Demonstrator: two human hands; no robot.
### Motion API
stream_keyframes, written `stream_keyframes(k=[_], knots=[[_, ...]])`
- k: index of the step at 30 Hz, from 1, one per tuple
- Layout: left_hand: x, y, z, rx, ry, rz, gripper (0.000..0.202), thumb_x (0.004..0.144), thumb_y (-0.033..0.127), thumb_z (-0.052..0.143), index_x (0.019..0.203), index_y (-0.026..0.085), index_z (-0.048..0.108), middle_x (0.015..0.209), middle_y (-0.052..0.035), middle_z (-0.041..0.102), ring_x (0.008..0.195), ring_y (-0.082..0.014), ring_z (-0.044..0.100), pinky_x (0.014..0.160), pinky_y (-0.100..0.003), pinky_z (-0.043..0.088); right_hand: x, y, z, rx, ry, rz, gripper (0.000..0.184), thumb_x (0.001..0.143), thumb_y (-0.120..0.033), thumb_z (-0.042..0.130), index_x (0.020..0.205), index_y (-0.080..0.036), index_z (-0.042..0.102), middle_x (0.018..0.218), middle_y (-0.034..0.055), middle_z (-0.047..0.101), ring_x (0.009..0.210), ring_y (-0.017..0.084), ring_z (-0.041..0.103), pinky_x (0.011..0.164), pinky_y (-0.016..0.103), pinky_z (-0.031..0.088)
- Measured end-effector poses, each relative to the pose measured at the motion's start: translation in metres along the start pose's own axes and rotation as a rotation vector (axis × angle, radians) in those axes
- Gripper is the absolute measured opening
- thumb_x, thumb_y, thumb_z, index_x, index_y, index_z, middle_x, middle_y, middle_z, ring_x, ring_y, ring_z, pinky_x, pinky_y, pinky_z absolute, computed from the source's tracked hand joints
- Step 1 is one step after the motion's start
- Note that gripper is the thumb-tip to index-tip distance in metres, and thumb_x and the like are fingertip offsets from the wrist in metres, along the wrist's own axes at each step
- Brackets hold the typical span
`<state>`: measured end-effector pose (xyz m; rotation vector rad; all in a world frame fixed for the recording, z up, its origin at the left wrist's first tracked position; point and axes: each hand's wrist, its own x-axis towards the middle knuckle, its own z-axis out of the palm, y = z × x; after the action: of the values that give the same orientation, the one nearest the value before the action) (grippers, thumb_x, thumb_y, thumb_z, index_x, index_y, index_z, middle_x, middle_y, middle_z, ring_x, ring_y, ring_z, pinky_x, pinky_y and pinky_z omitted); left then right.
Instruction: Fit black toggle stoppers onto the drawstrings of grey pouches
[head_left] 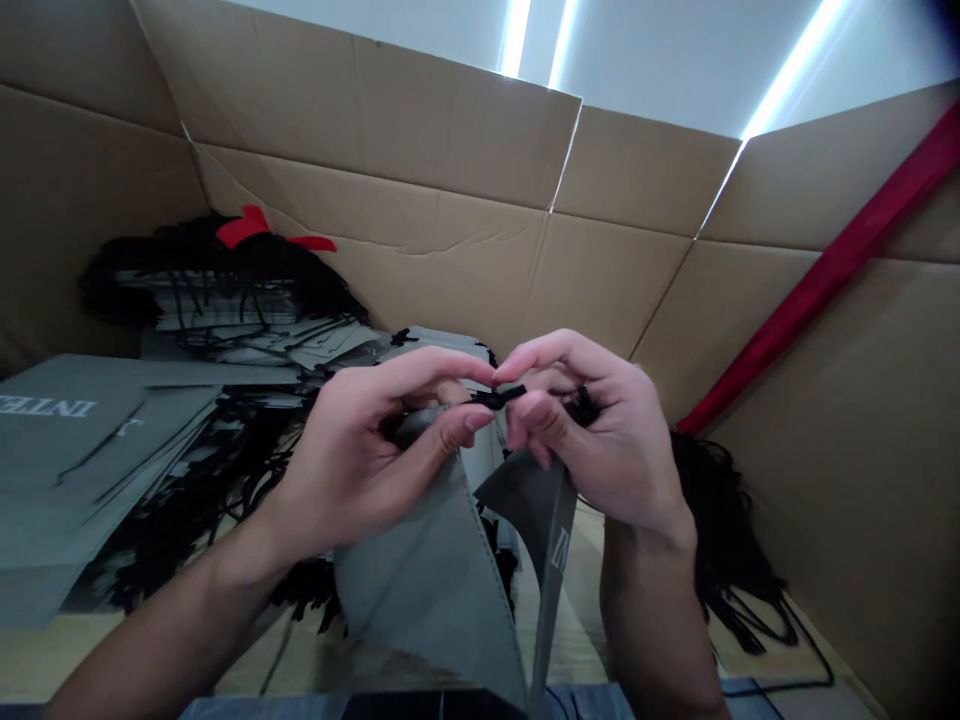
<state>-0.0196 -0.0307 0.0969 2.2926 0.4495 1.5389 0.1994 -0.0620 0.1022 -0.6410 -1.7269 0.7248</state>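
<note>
A black cord (pixel 495 398) runs between the fingertips of both hands, with a knotted-looking part in the middle. My left hand (pixel 375 440) is closed in a pinch on the cord's left part. From the other side, my right hand (pixel 592 425) pinches it between thumb and fingers. Below them hangs a grey paper bag (pixel 427 570), its top edge spread so that two panels stand apart. White lettering shows on the right panel. Part of the cord is hidden behind the fingers.
Stacked grey bags (pixel 45 480) with black cords lie at the left, and another heap (pixel 225 290) carries red strips. Loose black cords (pixel 724 530) lie at the right. Cardboard walls (pixel 450 200) surround the work surface; a dark red strip (pixel 825 270) slants down the right wall.
</note>
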Motion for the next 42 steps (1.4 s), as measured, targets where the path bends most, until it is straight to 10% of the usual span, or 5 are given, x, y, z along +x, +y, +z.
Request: stream_keyframes(k=[9, 14, 26, 31, 42], knots=[[0.001, 0.001, 0.002, -0.039, 0.015, -0.063, 0.009, 0.104, 0.026, 0.078, 0.107, 0.018, 0.081, 0.082, 0.0025, 0.082, 0.067, -0.0084, 0.075, 0.060, -0.017, 0.054, -0.018, -0.028, 0.000, 0.202, 0.225, 0.085, 0.054, 0.101, -0.073, 0.069, 0.082, -0.024, 0.055, 0.067, -0.0055, 0.035, 0.060, 0.014, 0.027, 0.059, 0.033, 0.028], [0.001, 0.000, 0.002, -0.124, -0.012, -0.111, 0.009, 0.106, 0.025, 0.075, 0.108, 0.017, 0.078, 0.081, 0.0019, 0.081, 0.068, -0.0081, 0.074, 0.060, -0.014, 0.054, -0.019, -0.038, -0.015, 0.051, 0.225, 0.155, 0.033, 0.105, -0.039, 0.056, 0.075, -0.023, 0.054, 0.072, 0.0000, 0.041, 0.070, 0.019, 0.039, 0.068, 0.036, 0.036], [0.003, -0.002, 0.001, -0.073, 0.029, -0.110, 0.012, 0.104, 0.030, 0.078, 0.106, 0.018, 0.079, 0.082, -0.0012, 0.080, 0.068, -0.0121, 0.074, 0.062, -0.020, 0.057, -0.017, -0.029, -0.028, -0.548, -0.038, -0.095, 0.026, 0.117, -0.036, 0.058, 0.115, -0.028, 0.083, 0.092, 0.0045, 0.067, 0.079, 0.019, 0.059, 0.070, 0.037, 0.046], [0.003, -0.003, 0.000, -0.065, 0.044, -0.114, 0.010, 0.103, 0.028, 0.079, 0.107, 0.019, 0.080, 0.085, -0.0007, 0.081, 0.071, -0.0115, 0.074, 0.063, -0.019, 0.057, -0.016, -0.025, -0.029, -0.600, -0.200, -0.080, 0.041, 0.119, -0.023, 0.047, 0.154, -0.027, 0.069, 0.109, 0.0063, 0.071, 0.098, 0.019, 0.067, 0.085, 0.034, 0.056], [0.004, -0.005, 0.000, -0.075, -0.017, -0.074, 0.006, 0.104, 0.024, 0.077, 0.106, 0.019, 0.080, 0.095, -0.0004, 0.084, 0.078, -0.0107, 0.076, 0.067, -0.017, 0.057, -0.019, -0.015, -0.019, -0.411, -0.087, 0.025, 0.068, 0.109, -0.008, 0.063, 0.167, -0.040, 0.048, 0.151, 0.0065, 0.077, 0.115, 0.025, 0.085, 0.095, 0.038, 0.072]])
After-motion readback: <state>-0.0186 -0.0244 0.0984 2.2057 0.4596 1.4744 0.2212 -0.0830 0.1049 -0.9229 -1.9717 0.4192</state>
